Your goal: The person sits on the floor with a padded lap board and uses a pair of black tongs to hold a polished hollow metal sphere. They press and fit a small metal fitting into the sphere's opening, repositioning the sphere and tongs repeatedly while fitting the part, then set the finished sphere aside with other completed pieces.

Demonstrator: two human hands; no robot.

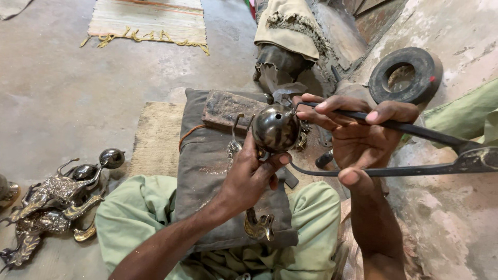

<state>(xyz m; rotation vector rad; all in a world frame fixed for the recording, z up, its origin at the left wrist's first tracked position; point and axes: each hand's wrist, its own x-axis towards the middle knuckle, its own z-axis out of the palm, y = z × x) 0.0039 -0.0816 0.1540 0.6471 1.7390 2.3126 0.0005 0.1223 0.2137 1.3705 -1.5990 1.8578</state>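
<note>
Bare concrete floor (67, 98) spreads around a seated person in pale green clothes, with a dark cushion (207, 171) across the lap and a fringed mat (148, 21) farther off. The left hand (249, 173) is closed around the stem under a shiny dark metal ball (276, 128), holding it up over the cushion. The right hand (363, 137) is clamped on the long black handles of metal shears (415, 148), whose ends reach the ball. The ball looks hard, smooth and likely slippery, probably hollow and prone to denting; the stem below it seems the surer place to grip. Ornate metal figures (49, 202) lie on the floor to the left, and a black ring (405, 75) rests on a ledge.
</note>
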